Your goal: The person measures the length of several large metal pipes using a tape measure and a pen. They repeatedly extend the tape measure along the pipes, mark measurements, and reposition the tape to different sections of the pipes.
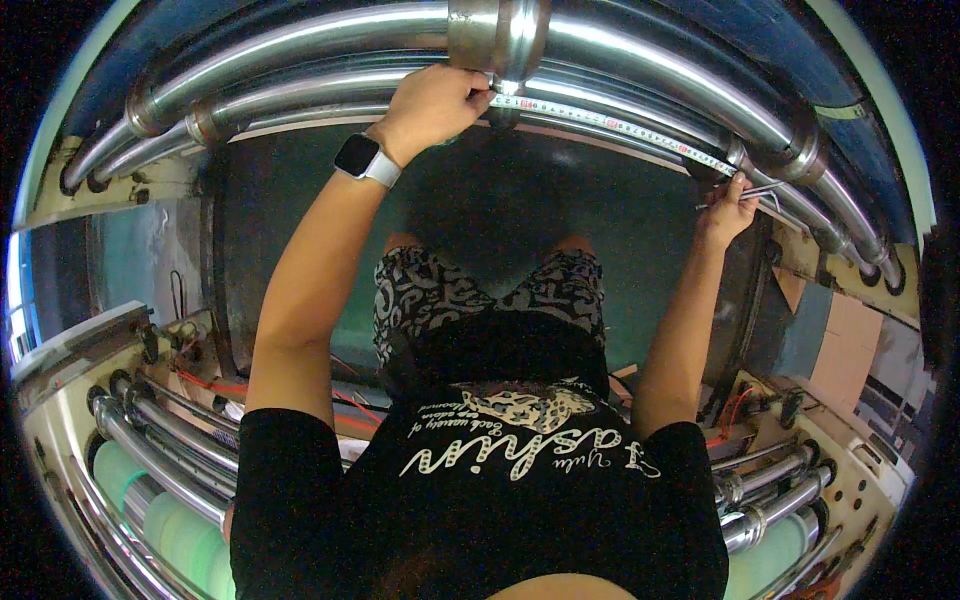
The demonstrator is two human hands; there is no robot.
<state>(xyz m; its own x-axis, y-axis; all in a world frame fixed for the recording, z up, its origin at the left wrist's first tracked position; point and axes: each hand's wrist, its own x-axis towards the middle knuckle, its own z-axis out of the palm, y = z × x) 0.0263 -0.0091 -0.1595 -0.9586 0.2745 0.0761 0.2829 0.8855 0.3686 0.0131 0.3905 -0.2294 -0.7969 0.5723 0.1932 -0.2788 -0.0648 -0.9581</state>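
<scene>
A white tape measure blade [610, 124] with red and black marks is stretched along the steel rollers. My left hand [438, 106], with a watch [367, 161] on its wrist, is closed at the blade's left end, beside a metal collar [518, 50] on the rollers. At the blade's other end, my right hand [733, 210] is closed on the tape. The same hand also holds a thin bent metal rod [768, 190] that looks like a hex key. No tape case can be made out.
Long polished rollers [660, 65] cross in front of me, with ring collars [806, 158] near their ends. Machine side frames [165, 345] stand on both sides. Behind me are more rollers [165, 455] and orange-red cables [735, 410]. Cardboard [850, 345] lies at the right.
</scene>
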